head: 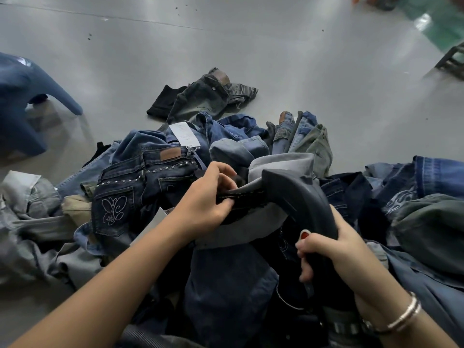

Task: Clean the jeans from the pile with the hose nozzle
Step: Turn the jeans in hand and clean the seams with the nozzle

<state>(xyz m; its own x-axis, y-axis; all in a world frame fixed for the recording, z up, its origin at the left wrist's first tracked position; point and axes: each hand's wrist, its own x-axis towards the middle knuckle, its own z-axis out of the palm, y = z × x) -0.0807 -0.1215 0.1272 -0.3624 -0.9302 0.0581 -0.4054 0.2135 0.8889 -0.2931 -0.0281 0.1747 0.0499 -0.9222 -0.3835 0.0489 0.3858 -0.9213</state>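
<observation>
Right hand (334, 249), grip curled around the curved black plastic hose nozzle (298, 197), thumb beside its red button (304, 234). Nozzle mouth sits against a dark frayed jeans edge (246, 200) over pale grey denim (281, 162). Left hand (208, 199), grip pinching that dark edge. Both atop the heap of mixed blue jeans (140, 177) on the grey floor (251, 46).

Bare forearms — silver bangles (404, 316)
</observation>
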